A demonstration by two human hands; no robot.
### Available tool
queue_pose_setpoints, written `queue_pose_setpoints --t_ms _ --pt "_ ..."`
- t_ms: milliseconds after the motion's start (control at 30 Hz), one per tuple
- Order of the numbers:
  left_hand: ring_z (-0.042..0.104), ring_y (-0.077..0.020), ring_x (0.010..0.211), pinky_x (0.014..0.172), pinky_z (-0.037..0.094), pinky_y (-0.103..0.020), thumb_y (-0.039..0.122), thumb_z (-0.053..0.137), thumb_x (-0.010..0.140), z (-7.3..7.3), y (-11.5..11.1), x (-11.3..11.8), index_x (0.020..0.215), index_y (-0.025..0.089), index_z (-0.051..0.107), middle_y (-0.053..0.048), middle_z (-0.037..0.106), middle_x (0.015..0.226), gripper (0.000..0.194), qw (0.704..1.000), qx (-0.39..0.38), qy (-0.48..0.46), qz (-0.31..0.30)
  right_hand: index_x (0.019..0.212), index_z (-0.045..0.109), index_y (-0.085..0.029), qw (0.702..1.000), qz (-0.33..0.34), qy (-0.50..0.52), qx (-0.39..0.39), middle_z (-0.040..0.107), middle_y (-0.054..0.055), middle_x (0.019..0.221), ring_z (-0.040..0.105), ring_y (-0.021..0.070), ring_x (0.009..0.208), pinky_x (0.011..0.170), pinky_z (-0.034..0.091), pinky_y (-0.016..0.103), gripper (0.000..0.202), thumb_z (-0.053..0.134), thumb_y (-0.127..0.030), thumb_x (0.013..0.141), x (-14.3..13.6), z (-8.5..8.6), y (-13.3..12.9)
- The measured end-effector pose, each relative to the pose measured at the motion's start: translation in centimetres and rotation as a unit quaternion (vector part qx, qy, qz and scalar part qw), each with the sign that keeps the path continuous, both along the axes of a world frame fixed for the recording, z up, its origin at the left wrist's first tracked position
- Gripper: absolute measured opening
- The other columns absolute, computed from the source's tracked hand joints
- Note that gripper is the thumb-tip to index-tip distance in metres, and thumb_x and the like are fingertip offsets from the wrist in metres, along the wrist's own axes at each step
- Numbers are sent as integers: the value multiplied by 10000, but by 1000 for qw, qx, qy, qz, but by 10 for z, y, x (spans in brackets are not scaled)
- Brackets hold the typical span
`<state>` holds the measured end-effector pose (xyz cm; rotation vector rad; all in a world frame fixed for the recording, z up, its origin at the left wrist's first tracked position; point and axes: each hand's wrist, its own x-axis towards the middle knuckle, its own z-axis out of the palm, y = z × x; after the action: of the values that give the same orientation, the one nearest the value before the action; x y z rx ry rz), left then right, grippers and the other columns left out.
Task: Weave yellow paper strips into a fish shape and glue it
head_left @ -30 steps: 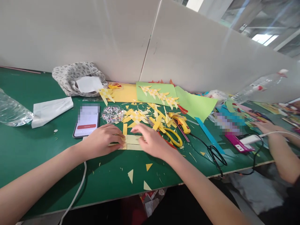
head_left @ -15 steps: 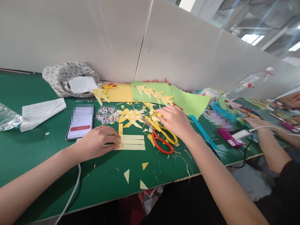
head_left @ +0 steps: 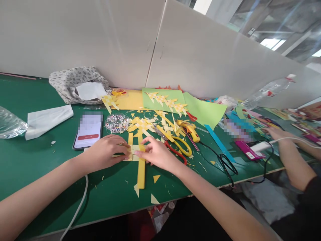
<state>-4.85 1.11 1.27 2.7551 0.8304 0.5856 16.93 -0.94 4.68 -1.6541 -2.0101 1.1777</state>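
In the head view, the right hand (head_left: 160,154) is pinching a yellow paper strip (head_left: 141,172) upright across pale yellow paper (head_left: 135,147) on the near worktop (head_left: 115,194); the left hand (head_left: 107,152) is resting curled fingers on that paper's left end, whether gripping I cannot tell.

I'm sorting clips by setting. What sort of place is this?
Probably a shared craft workspace, perhaps a workshop or classroom: scissors and a yellow glue gun lie among paper scraps on a long green table, and another person's hand is farther along it.
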Motion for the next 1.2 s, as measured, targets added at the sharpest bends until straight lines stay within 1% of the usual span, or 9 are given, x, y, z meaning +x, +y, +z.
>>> queue_pose_setpoints --t_ms 67,133,267,433,533,667,767,933,1200 --pt "618 -193 874 786 490 -358 286 519 851 0 0 0 869 229 688 -53 681 930 178 1000 -3 5 -1 1008 529 -187 999 25 -17 15 588 -3 646 556 119 544 463 375 230 391 536 -504 778 -2 -6 -3" --pt "613 -192 888 797 486 -360 292 513 855 0 1 0 859 230 684 -49 679 936 182 1000 -7 8 -1 934 578 -192 997 37 -43 55 568 -8 613 515 102 505 452 339 225 328 490 -486 816 -3 -4 -4" --pt "610 -198 903 811 481 -374 299 515 856 -1 1 0 849 226 681 -45 679 947 181 1000 -9 9 5 819 628 -194 991 48 -55 109 538 -16 579 459 91 499 470 326 220 241 514 -406 821 0 -2 -8" --pt "615 -198 893 780 491 -363 279 539 841 -1 1 0 850 229 688 -48 684 939 157 1000 -2 6 1 928 619 -203 994 77 42 61 541 -14 645 478 94 547 499 373 208 276 491 -431 837 0 -13 -18" --pt "618 -198 881 775 492 -361 287 539 843 -1 1 0 849 220 692 -52 687 929 166 1000 0 2 2 946 620 -209 990 87 21 106 535 -20 618 468 92 517 488 364 216 295 471 -446 853 -1 -17 -21" --pt "621 -194 862 769 492 -356 281 540 844 1 -1 1 847 207 693 -54 690 911 169 1000 -6 0 4 826 652 -182 959 66 -61 270 619 38 743 534 126 647 581 408 249 299 420 -357 897 3 -22 -19" --pt "622 -191 860 763 493 -347 286 535 848 2 -1 1 842 203 693 -55 690 909 179 1000 -7 -4 4 896 667 -185 930 94 -78 346 660 57 901 563 172 843 718 454 286 229 487 -323 871 7 -29 -15" --pt "622 -190 860 778 487 -350 300 544 840 0 -1 1 831 210 697 -50 690 899 177 1000 -6 -15 8 1026 646 -191 897 154 -114 399 663 44 1060 551 212 943 813 459 363 274 526 -362 849 7 -37 -15" --pt "621 -192 872 784 481 -349 281 549 836 0 0 1 836 214 695 -48 693 917 160 1000 -4 -16 2 1061 630 -162 866 164 -173 440 651 80 1086 547 221 936 762 464 369 320 475 -374 878 -3 -39 -17"
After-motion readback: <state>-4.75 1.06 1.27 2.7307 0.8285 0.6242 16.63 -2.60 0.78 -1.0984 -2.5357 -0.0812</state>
